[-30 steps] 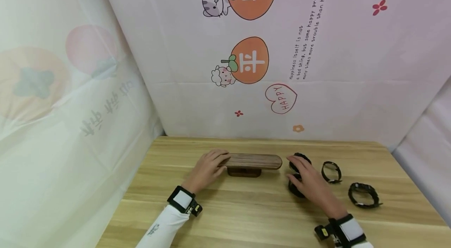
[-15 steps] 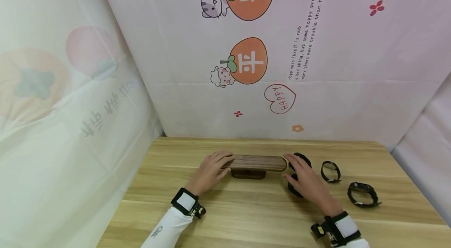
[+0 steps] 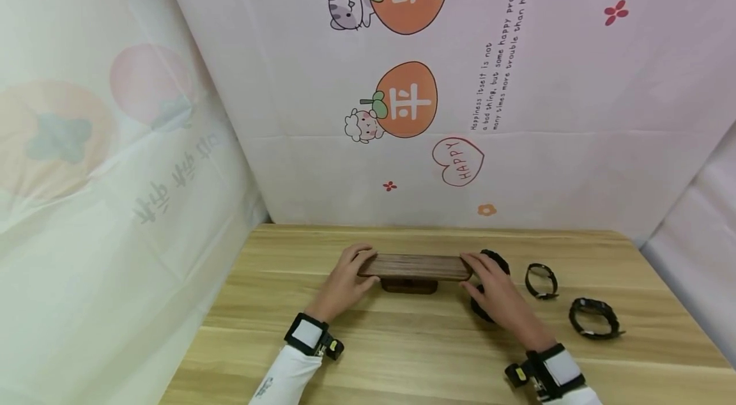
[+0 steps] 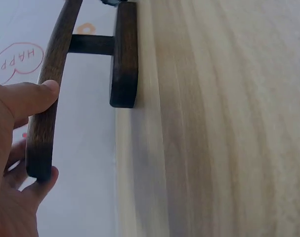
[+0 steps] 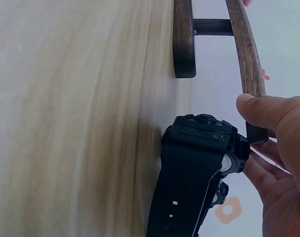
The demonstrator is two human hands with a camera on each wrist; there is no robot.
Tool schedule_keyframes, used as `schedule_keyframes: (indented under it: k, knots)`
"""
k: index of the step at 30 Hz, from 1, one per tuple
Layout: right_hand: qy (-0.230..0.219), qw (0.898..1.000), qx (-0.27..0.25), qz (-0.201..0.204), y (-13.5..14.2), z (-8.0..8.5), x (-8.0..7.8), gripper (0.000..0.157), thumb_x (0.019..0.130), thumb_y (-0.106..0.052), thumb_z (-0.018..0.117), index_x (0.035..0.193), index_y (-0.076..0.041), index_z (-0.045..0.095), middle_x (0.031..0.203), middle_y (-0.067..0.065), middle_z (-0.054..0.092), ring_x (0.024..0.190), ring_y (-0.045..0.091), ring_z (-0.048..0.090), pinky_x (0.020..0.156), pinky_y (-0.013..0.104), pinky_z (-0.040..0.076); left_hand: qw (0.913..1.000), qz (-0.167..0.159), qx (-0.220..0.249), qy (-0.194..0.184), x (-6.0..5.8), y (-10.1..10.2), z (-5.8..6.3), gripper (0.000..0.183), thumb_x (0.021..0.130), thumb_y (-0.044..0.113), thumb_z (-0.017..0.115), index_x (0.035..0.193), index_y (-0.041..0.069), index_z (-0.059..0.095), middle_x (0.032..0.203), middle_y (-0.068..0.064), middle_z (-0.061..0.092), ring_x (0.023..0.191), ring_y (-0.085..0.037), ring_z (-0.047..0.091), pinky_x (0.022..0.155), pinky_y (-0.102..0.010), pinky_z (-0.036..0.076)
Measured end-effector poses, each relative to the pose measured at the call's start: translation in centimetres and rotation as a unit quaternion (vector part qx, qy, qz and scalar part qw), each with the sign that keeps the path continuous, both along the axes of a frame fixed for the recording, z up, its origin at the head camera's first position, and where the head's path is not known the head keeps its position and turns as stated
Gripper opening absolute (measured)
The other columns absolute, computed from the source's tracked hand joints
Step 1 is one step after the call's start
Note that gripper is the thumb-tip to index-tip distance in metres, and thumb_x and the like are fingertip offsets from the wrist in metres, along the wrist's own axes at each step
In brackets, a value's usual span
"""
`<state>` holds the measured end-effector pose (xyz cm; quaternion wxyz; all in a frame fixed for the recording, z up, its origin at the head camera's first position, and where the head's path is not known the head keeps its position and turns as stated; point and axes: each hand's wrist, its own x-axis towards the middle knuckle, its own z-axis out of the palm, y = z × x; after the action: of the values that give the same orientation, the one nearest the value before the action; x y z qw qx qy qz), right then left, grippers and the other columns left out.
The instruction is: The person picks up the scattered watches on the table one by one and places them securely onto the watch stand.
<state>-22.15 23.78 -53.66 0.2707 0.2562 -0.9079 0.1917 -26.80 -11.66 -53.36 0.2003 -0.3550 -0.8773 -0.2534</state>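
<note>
The left hand (image 3: 345, 282) is clamped on the left end of the wooden stand (image 3: 420, 267), thumb on the near edge and fingers behind; the right hand (image 3: 499, 295) pinches the right end the same way. The stand sits between the two hands on the table (image 3: 402, 354), its base (image 4: 125, 54) seeming to rest flat there. Because the top bar overhangs that base on both sides, I judge that unequal pressure from the hands could tip or twist it. Any swing of the stand's right end might also knock the black watch (image 5: 189, 163) just beside it; I cannot tell whether fingers touch that watch. The stand is dark brown with streaky grain: a long bar with rounded corners, a narrow post (image 4: 93, 44) beneath, and a shorter, thick base, roughly an I in profile. Farther right of the stand lie a slim watch (image 3: 545, 296) and, beyond and nearer the person, a chunky watch (image 3: 592, 305); behind the stand hangs a printed cloth (image 3: 316, 188).
</note>
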Motion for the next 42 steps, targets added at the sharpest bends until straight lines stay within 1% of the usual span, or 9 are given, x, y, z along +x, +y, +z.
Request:
schedule_keyframes:
  k: [4,9,13,16,22,26,31,35,42]
  knots:
    - [0.001,1.000,-0.006,-0.004,0.2,-0.1,0.2,0.067,0.077,-0.014,0.080,0.137,-0.005,0.051,0.125,0.016,0.054,0.111,0.027,0.052,0.080,0.044,0.055,0.9989,0.017,0.033,-0.027,0.2,0.1,-0.3,0.063,0.083,0.023,0.076,0.139,0.012,0.049,0.135,-0.010,0.046,0.125,-0.017,0.041,0.099,-0.035,0.048]
    - [-0.002,1.000,-0.010,-0.013,0.3,-0.2,0.4,0.067,0.076,-0.013,0.080,0.136,-0.004,0.052,0.124,0.016,0.054,0.109,0.028,0.053,0.079,0.045,0.055,0.9976,0.023,0.049,-0.044,0.6,0.3,-0.5,0.064,0.084,0.025,0.076,0.140,0.015,0.048,0.135,-0.003,0.046,0.123,-0.013,0.043,0.099,-0.033,0.047]
    - [-0.005,1.000,-0.015,-0.016,0.4,-0.1,0.6,0.068,0.075,-0.013,0.081,0.135,-0.004,0.052,0.125,0.016,0.053,0.109,0.028,0.052,0.078,0.046,0.054,0.9970,0.023,0.055,-0.050,0.6,0.5,-0.6,0.062,0.085,0.029,0.074,0.140,0.017,0.047,0.135,0.000,0.046,0.124,-0.010,0.042,0.101,-0.030,0.045]
    - [-0.008,1.000,-0.018,-0.012,0.6,-0.1,0.8,0.068,0.075,-0.012,0.081,0.136,-0.006,0.051,0.126,0.016,0.053,0.111,0.028,0.052,0.079,0.046,0.054,0.9969,0.021,0.057,-0.049,0.7,0.6,-0.7,0.062,0.085,0.030,0.074,0.140,0.018,0.047,0.134,0.002,0.045,0.123,-0.009,0.043,0.101,-0.030,0.046]
    - [-0.015,1.000,-0.023,-0.009,0.7,0.0,1.3,0.070,0.075,-0.010,0.080,0.138,-0.007,0.050,0.127,0.016,0.053,0.113,0.029,0.051,0.080,0.046,0.054,0.9966,0.020,0.057,-0.055,1.2,0.7,-0.8,0.063,0.086,0.032,0.073,0.141,0.019,0.045,0.134,0.001,0.046,0.122,-0.008,0.043,0.101,-0.029,0.046]
    - [-0.016,1.000,-0.026,-0.008,0.7,0.2,1.5,0.069,0.075,-0.009,0.081,0.137,-0.006,0.051,0.126,0.016,0.053,0.113,0.030,0.051,0.079,0.047,0.054,0.9960,0.021,0.060,-0.063,1.4,0.7,-0.8,0.063,0.086,0.031,0.073,0.141,0.020,0.045,0.133,0.002,0.045,0.122,-0.007,0.042,0.101,-0.029,0.045]
    - [-0.017,1.000,-0.025,-0.005,0.8,0.4,1.6,0.069,0.075,-0.010,0.081,0.136,-0.007,0.051,0.127,0.015,0.053,0.114,0.027,0.051,0.080,0.046,0.055,0.9963,0.020,0.059,-0.060,1.6,0.8,-0.7,0.061,0.086,0.031,0.073,0.140,0.019,0.046,0.133,0.003,0.045,0.123,-0.007,0.042,0.101,-0.029,0.045]
    - [-0.025,0.999,-0.021,-0.012,1.0,0.3,1.6,0.069,0.075,-0.012,0.081,0.137,-0.008,0.051,0.127,0.014,0.053,0.115,0.027,0.050,0.082,0.046,0.055,0.9969,0.018,0.057,-0.052,1.5,0.9,-0.6,0.061,0.086,0.030,0.073,0.140,0.019,0.047,0.134,0.001,0.046,0.123,-0.009,0.042,0.101,-0.030,0.046]
    - [-0.084,0.996,-0.030,-0.027,2.0,0.0,2.2,0.077,0.080,-0.025,0.078,0.145,-0.012,0.042,0.138,0.019,0.046,0.125,0.037,0.042,0.091,0.058,0.047,0.9974,0.017,0.058,-0.039,1.6,0.7,-0.8,0.064,0.085,0.030,0.074,0.141,0.020,0.046,0.136,0.000,0.045,0.124,-0.014,0.043,0.100,-0.036,0.047]
